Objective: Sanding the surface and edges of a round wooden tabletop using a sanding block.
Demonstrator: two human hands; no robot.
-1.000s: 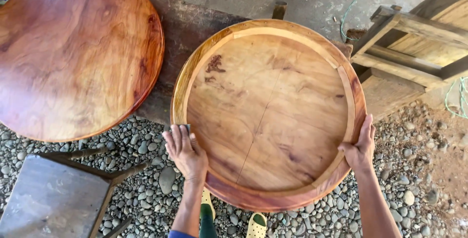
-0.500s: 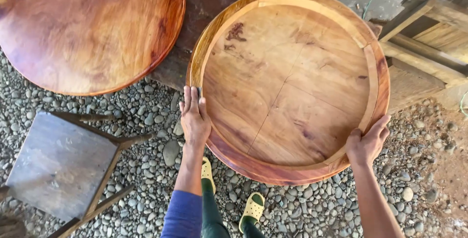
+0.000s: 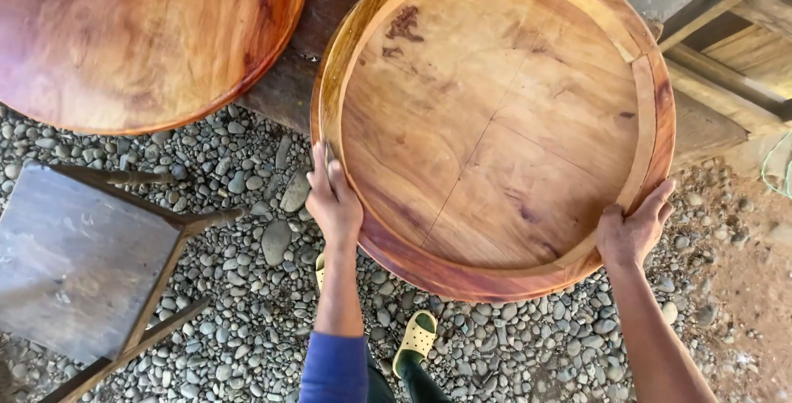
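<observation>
A big round wooden tabletop (image 3: 495,122) with a raised rim faces me, its underside showing, tilted up off the gravel. My left hand (image 3: 332,197) grips its lower left rim, fingers curled over the edge. On the lower right rim my right hand (image 3: 632,230) holds the edge with the fingers spread along it. My yellow slippers (image 3: 415,341) show below the tabletop, between my arms.
A second round, reddish wooden tabletop (image 3: 140,32) lies at the upper left. A small dark wooden stool (image 3: 78,254) stands at the lower left on the pebble gravel (image 3: 247,287). A wooden frame (image 3: 734,32) sits at the upper right.
The view has closed in on the rimmed tabletop. My left hand has shifted up along the left rim and both hands keep their hold on it.
</observation>
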